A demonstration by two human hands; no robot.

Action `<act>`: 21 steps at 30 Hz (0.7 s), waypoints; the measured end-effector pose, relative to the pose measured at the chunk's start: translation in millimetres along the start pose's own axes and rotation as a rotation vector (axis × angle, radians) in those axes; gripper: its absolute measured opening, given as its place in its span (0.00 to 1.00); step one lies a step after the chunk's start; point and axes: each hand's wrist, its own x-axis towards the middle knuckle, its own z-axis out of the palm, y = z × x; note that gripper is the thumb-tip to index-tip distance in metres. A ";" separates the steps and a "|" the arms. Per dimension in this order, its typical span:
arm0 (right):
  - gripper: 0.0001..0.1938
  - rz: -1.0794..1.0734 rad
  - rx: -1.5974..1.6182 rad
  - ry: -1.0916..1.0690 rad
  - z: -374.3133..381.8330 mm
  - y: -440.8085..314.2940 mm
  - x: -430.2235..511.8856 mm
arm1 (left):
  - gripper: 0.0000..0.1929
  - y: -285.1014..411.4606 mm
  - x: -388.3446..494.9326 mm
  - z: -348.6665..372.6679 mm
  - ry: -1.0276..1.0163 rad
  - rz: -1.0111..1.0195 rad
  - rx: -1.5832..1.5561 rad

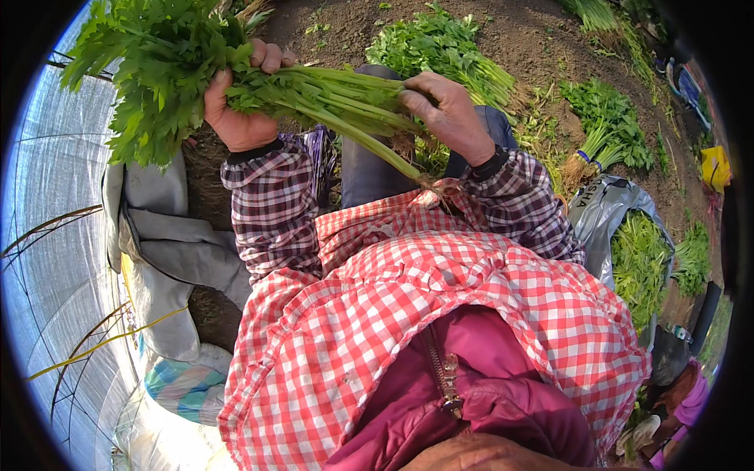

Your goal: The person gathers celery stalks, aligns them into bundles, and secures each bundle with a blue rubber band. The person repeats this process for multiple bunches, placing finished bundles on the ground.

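Observation:
A leafy bunch of celery (336, 94) lies across both my hands, its leaves to the left and its stalk ends to the right. My left hand (244, 115) is wrapped around the upper stalks, just below the dense leaves. At the lower end, my right hand (447, 112) pinches the stalks between thumb and fingers; its fingertips are partly hidden. One thicker stalk (371, 144) slants away below the others, and its pale roots (439, 191) hang in front of my checked apron (377, 288).
A loose celery pile (442, 53) lies on the soil ahead. To the right are banded bunches (607, 135) and a grey plastic bag (601, 218) filled with greens. Purple ties (320, 156) hang near my left knee. Grey fabric (171, 235) and plastic sheeting (59, 176) border the left.

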 end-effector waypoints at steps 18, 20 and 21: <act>0.11 0.115 0.171 0.002 8.6 -20.1 5.7 | 0.20 8.3 -7.4 3.3 -0.025 0.016 0.059; 0.17 -0.293 -0.231 0.139 11.6 -23.2 13.4 | 0.20 5.7 -6.2 2.6 -0.047 0.004 0.031; 0.17 -0.281 -0.215 0.076 15.6 -25.2 17.1 | 0.20 4.5 -5.4 2.3 -0.062 -0.016 0.023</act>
